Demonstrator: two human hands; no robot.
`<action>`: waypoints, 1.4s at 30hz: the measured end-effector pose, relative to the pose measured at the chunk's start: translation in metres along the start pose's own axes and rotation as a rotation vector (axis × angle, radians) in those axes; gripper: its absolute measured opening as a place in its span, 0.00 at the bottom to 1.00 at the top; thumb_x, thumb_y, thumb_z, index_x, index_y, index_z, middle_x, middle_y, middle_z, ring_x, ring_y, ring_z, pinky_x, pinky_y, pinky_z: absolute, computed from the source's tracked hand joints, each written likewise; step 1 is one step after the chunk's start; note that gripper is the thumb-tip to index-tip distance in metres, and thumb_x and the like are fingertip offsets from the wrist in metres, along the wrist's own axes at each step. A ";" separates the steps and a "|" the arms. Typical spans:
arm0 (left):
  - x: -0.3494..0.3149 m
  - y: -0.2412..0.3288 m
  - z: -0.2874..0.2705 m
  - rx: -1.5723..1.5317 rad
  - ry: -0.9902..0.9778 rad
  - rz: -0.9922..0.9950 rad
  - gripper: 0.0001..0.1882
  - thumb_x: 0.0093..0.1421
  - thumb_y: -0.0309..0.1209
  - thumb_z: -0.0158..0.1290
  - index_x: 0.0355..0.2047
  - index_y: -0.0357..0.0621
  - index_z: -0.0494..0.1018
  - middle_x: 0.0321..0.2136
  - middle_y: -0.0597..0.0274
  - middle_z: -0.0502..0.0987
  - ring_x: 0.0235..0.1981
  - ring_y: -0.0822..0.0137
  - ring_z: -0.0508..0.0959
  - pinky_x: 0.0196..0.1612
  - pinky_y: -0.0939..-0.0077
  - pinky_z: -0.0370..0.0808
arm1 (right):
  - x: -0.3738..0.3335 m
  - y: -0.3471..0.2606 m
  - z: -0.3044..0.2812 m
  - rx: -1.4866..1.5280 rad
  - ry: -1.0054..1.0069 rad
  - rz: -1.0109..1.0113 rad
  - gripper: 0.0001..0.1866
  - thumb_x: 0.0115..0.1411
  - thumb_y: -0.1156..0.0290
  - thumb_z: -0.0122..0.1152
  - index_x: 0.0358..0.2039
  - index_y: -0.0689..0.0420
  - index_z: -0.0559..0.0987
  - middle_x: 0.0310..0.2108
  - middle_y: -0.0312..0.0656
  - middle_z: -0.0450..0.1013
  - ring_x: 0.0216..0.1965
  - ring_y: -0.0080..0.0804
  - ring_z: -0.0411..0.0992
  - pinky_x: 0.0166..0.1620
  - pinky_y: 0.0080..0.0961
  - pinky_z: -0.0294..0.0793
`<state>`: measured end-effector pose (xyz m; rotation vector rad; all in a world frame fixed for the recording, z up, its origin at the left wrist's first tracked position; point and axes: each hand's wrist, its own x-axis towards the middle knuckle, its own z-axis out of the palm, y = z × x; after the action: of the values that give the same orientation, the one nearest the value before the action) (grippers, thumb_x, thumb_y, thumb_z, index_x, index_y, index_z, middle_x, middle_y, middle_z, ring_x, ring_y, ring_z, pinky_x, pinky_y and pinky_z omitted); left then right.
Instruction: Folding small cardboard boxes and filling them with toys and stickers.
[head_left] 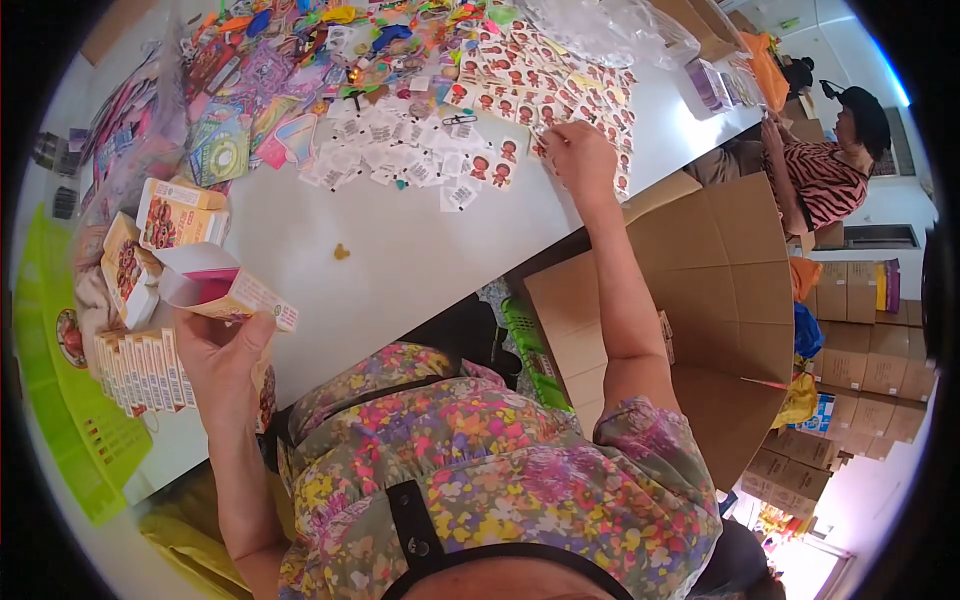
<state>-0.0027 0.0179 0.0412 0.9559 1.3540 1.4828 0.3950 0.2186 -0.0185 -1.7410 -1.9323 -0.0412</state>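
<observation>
My left hand point(222, 365) is wrapped round a small orange-and-white cardboard box point(235, 298). The box's top flap stands up, and something pink shows inside. At the far side of the table my right hand point(580, 160) reaches into a spread of white sticker cards point(510, 75) printed with little red-and-brown figures. Its fingers are bent together against the cards, and whatever is between the fingertips is hidden. Left of that hand lies a heap of small clear packets with white labels point(370, 145).
Closed boxes point(180, 215) and a row of upright ones point(145, 370) sit at the left, by a green sheet point(60, 400). Colourful trinkets point(300, 50) pile up at the back. A large open carton point(700, 260) stands right of the table; another person point(830, 170) works beyond.
</observation>
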 end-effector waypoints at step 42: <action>-0.006 -0.002 0.037 0.190 -0.038 0.122 0.26 0.52 0.20 0.64 0.47 0.39 0.60 0.39 0.60 0.75 0.41 0.73 0.78 0.41 0.77 0.79 | -0.031 -0.247 -0.056 0.890 -0.531 -0.729 0.10 0.55 0.73 0.64 0.39 0.57 0.83 0.51 0.47 0.71 0.54 0.42 0.69 0.55 0.37 0.67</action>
<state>0.0340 0.0239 0.0432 1.1999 1.4505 1.4357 0.1865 0.1282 0.0966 -0.4485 -2.3062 0.9406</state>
